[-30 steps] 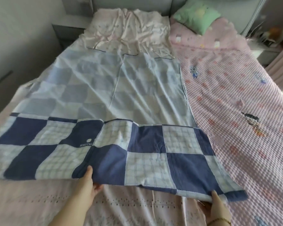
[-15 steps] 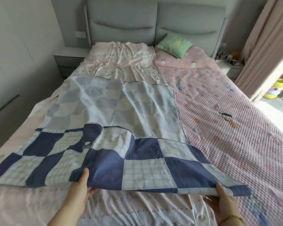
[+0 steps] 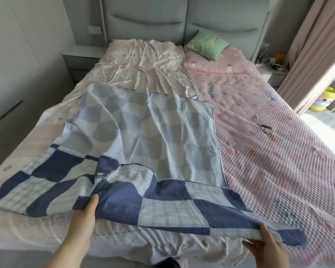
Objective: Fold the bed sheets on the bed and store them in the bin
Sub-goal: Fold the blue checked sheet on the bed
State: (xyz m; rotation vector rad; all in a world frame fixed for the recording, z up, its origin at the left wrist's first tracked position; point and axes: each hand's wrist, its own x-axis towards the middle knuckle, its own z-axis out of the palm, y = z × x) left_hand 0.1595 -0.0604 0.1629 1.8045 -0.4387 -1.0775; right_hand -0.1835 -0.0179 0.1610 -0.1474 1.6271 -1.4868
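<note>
A blue-and-white checked sheet (image 3: pixel 149 136) lies spread over the left half of the bed, pale underside up, its near edge turned back to show the dark checks. My left hand (image 3: pixel 84 215) grips that near edge at the middle, thumb on top. My right hand (image 3: pixel 267 246) pinches the near right corner, lifted off the bed. Under it lies a crumpled pale pink sheet (image 3: pixel 143 64) reaching to the headboard. No bin is in view.
A pink textured quilt (image 3: pixel 278 151) covers the bed's right half, with a green pillow (image 3: pixel 207 44) at its head. Grey nightstands (image 3: pixel 81 57) flank the padded headboard. A wardrobe stands at left, a pink curtain (image 3: pixel 313 45) and colourful toys at right.
Both hands have lifted the sheet's near edge and carried it forward over the sheet. The fabric has bunched around my left hand. My view has tilted up toward the headboard.
</note>
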